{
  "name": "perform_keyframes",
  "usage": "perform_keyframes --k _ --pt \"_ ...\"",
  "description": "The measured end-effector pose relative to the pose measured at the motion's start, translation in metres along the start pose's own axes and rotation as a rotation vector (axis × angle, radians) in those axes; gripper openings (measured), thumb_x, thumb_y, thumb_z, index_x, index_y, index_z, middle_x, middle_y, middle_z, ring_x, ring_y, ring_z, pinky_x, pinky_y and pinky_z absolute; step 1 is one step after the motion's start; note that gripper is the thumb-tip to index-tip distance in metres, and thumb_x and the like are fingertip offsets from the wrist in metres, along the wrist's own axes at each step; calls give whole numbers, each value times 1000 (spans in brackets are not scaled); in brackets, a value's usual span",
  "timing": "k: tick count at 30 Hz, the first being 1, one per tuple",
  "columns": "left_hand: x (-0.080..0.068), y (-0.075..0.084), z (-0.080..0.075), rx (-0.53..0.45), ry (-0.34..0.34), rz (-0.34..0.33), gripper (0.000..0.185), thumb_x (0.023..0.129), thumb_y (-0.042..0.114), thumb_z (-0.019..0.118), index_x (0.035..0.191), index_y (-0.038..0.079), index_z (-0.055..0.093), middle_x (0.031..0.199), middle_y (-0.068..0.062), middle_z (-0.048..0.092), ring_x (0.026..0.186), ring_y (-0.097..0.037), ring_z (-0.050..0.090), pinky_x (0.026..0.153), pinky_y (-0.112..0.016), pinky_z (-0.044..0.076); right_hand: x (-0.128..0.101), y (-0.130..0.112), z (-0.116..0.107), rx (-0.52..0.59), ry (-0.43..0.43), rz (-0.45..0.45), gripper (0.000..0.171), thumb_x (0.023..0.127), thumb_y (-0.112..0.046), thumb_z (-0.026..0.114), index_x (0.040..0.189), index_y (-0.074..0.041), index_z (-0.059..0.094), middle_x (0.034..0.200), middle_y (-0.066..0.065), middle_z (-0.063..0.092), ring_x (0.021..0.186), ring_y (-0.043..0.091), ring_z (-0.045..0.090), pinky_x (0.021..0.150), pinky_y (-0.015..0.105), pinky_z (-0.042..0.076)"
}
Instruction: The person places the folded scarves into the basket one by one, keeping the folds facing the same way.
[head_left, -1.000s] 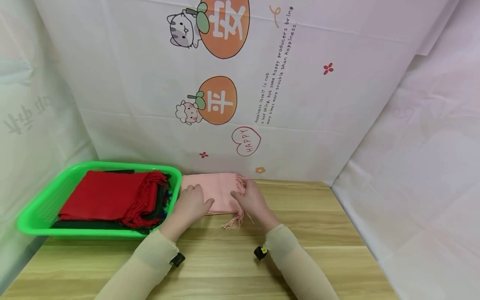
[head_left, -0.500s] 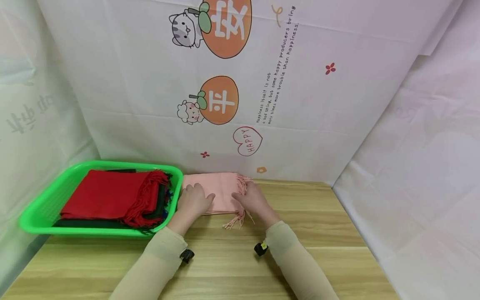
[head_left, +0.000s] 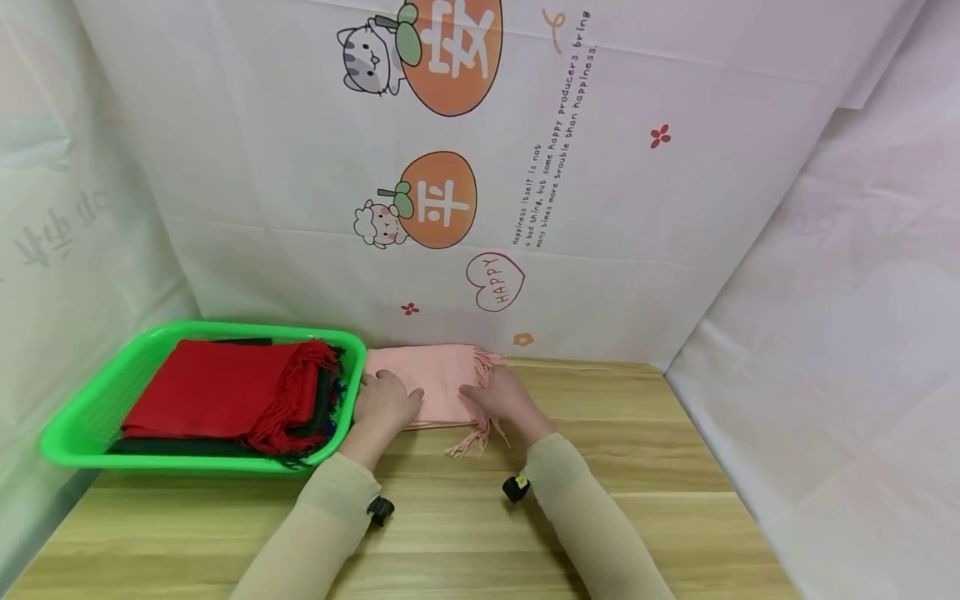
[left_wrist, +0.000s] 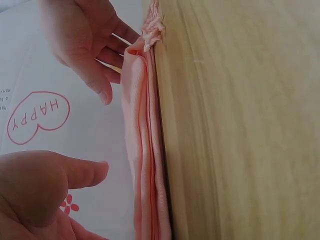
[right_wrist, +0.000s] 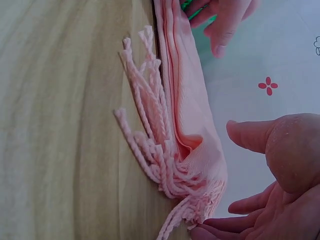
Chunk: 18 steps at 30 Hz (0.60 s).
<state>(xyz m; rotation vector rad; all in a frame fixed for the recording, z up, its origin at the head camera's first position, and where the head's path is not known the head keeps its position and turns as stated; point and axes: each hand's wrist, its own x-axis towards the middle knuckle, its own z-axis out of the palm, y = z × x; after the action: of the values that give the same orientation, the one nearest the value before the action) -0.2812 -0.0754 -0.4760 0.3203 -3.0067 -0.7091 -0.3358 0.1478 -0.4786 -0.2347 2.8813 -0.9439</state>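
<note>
A folded pink scarf [head_left: 438, 377] with fringe on its right end lies on the wooden table [head_left: 600, 450], close to the back wall. My left hand [head_left: 386, 402] rests on its left part, fingers relaxed and thumb held off the cloth [left_wrist: 142, 150]. My right hand [head_left: 504, 400] rests on the right part by the fringe [right_wrist: 150, 150]. In the right wrist view its fingertips [right_wrist: 210, 231] touch the fringed end while the thumb stays clear. Neither hand grips the scarf.
A green plastic tray [head_left: 187, 463] stands at the left, touching the pink scarf's left end. It holds a folded red scarf [head_left: 217, 390] on top of darker ones [head_left: 187, 447]. White printed sheets wall in the back and both sides.
Both forearms have drawn a little inward and forward. The hands stay on the pink scarf, which has not moved.
</note>
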Motion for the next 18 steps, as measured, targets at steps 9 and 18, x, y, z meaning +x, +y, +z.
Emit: perform_keyframes --k 9,18 --pt "3 -5 3 -14 -25 -10 95 109 47 66 152 -31 34 146 -49 51 128 -58 62 108 -63 54 6 -7 4 17 -21 23 48 98 -44 84 96 0 67 98 15 70 85 24 60 91 47 60" --pt "6 -7 9 11 6 -10 95 109 44 67 153 -33 30 150 -50 48 133 -58 59 113 -61 52 49 17 27 -54 -35 -12 59 95 -55 83 109 2 76 102 15 78 88 25 67 89 49 61"
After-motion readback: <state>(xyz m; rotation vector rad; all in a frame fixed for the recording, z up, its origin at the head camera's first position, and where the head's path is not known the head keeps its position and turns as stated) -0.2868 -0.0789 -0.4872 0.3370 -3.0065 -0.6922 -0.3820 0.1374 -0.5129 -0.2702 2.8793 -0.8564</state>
